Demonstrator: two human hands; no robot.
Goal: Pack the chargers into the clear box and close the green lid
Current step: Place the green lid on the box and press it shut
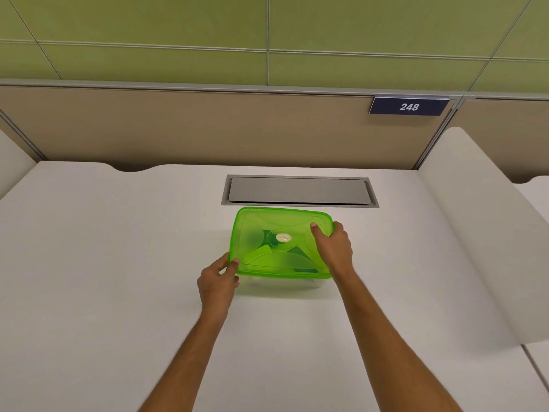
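A translucent green lid (276, 221) lies flat on top of the clear box (282, 281), whose front wall shows as a thin strip under the lid's near edge. Dark and pale shapes show dimly through the lid; I cannot tell what they are. My left hand (218, 279) pinches the lid's near left corner between thumb and fingers. My right hand (332, 248) grips the lid's right edge, thumb pressed on top and fingers wrapped over the rim.
The box sits mid-desk on a white table (104, 263). Just behind it is a grey metal cable hatch (298, 190). A beige partition with a sign reading 248 (409, 107) closes the back. A white divider (481, 233) rises along the right side.
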